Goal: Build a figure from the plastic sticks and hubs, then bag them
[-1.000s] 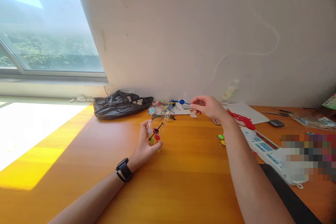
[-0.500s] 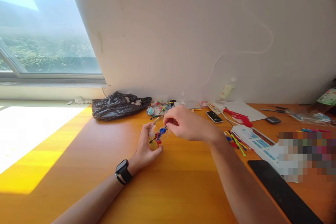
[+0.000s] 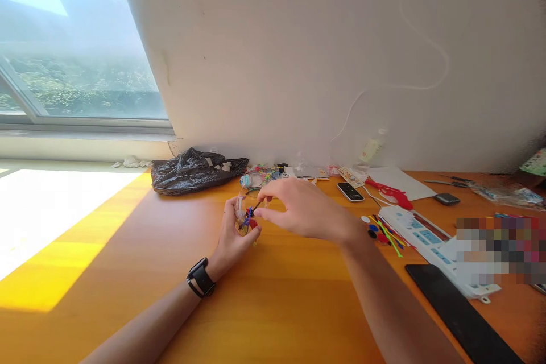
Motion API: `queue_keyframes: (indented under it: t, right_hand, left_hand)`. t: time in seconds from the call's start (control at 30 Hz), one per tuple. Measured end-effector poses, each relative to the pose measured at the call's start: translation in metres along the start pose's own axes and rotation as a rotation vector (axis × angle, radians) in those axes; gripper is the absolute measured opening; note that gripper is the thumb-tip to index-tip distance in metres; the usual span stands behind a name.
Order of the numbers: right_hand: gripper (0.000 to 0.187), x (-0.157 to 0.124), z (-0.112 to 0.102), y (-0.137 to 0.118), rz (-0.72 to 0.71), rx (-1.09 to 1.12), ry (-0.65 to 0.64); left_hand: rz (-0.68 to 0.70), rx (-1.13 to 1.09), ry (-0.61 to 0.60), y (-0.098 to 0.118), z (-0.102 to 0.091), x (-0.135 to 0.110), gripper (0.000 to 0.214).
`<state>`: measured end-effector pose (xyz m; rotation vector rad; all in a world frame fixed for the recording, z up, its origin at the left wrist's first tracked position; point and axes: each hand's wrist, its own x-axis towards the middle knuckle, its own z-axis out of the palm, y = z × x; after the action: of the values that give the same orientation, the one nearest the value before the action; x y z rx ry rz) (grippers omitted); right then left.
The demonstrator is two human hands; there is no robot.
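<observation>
My left hand (image 3: 232,239), with a black watch on its wrist, is closed round a small clear plastic bag (image 3: 246,219) holding coloured plastic sticks with round heads, red, blue and black. My right hand (image 3: 298,210) hovers right beside it, thumb and forefinger pinched at the bag's mouth on a stick I can barely see. Both hands are over the middle of the orange wooden table (image 3: 273,296).
A black plastic bag (image 3: 194,169) lies by the wall, with a pile of coloured sticks (image 3: 262,176) next to it. To the right are loose sticks and discs (image 3: 381,230), a small phone (image 3: 350,191), a white power strip (image 3: 430,239), white paper and a black flat object (image 3: 460,313).
My right hand came back from the far pile with a blue-headed stick and has pushed it into the bag in my left hand. The left hand barely moved.
</observation>
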<state>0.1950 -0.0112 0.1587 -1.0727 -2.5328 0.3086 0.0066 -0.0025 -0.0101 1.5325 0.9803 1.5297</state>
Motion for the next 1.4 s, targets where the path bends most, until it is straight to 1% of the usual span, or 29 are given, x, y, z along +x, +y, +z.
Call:
queue_keyframes:
  t: [0.1, 0.2, 0.27, 0.37, 0.47, 0.6, 0.67, 0.7, 0.73, 0.8, 0.83, 0.87, 0.9, 0.93, 1.0, 1.07, 1.13, 1.23, 1.33, 1.4]
  right_hand:
    - [0.008, 0.005, 0.006, 0.001, -0.011, 0.0, -0.026]
    - [0.01, 0.012, 0.014, 0.007, 0.052, 0.027, -0.058]
    - [0.012, 0.016, 0.018, 0.014, 0.061, 0.081, -0.058]
    - [0.012, 0.019, 0.02, 0.027, 0.003, 0.197, -0.029]
    - [0.013, 0.02, 0.024, 0.043, -0.028, 0.279, 0.013]
    - [0.009, 0.023, 0.031, 0.066, -0.012, 0.358, 0.001]
    - [0.006, 0.026, 0.036, 0.077, -0.007, 0.411, 0.0]
    - [0.006, 0.028, 0.04, 0.082, 0.0, 0.439, 0.04]
    - [0.008, 0.029, 0.045, 0.086, 0.013, 0.468, 0.112]
    - [0.019, 0.027, 0.059, 0.09, 0.073, 0.531, 0.32]
    - [0.026, 0.023, 0.069, 0.091, 0.123, 0.573, 0.424]
    - [0.035, 0.018, 0.08, 0.091, 0.188, 0.638, 0.488]
    - [0.042, 0.01, 0.093, 0.091, 0.266, 0.727, 0.526]
    - [0.048, 0.001, 0.106, 0.09, 0.343, 0.852, 0.535]
    - [0.059, -0.023, 0.13, 0.089, 0.45, 1.142, 0.427]
    - [0.059, -0.046, 0.147, 0.087, 0.467, 1.316, 0.374]
    - [0.057, -0.063, 0.154, 0.085, 0.488, 1.395, 0.361]
    - [0.054, -0.074, 0.153, 0.083, 0.485, 1.395, 0.384]
    - [0.056, -0.073, 0.15, 0.08, 0.487, 1.381, 0.382]
    - [0.057, -0.071, 0.15, 0.078, 0.491, 1.353, 0.375]
  left_hand:
    - [-0.036, 0.034, -0.01, -0.002, -0.001, 0.003, 0.054]
    - [-0.079, 0.03, -0.022, -0.002, 0.0, 0.005, 0.051]
    - [-0.127, 0.014, -0.039, -0.001, 0.0, 0.005, 0.05]
    - [-0.194, -0.051, -0.058, 0.002, -0.001, 0.006, 0.044]
    - [-0.236, -0.181, -0.078, 0.006, -0.003, 0.008, 0.034]
    - [-0.323, -0.244, -0.102, 0.011, -0.002, 0.011, 0.034]
    - [-0.355, -0.238, -0.148, 0.013, -0.002, 0.012, 0.037]
    - [-0.367, -0.233, -0.177, 0.014, -0.001, 0.013, 0.038]
    - [-0.377, -0.227, -0.199, 0.014, -0.001, 0.012, 0.038]
    - [-0.4, -0.215, -0.231, 0.014, -0.001, 0.012, 0.039]
    - [-0.411, -0.212, -0.245, 0.013, 0.0, 0.012, 0.039]
    - [-0.421, -0.213, -0.264, 0.012, 0.0, 0.011, 0.04]
    - [-0.426, -0.215, -0.286, 0.012, 0.001, 0.011, 0.041]
    - [-0.421, -0.215, -0.3, 0.012, 0.002, 0.011, 0.042]
    - [-0.391, -0.213, -0.305, 0.013, 0.005, 0.01, 0.043]
    - [-0.364, -0.211, -0.318, 0.016, 0.006, 0.009, 0.045]
    - [-0.349, -0.198, -0.36, 0.021, 0.007, 0.008, 0.045]
    - [-0.344, -0.156, -0.394, 0.028, 0.009, 0.004, 0.048]
    - [-0.373, -0.154, -0.367, 0.032, 0.015, -0.001, 0.053]
    - [-0.384, -0.155, -0.309, 0.032, 0.02, -0.005, 0.051]
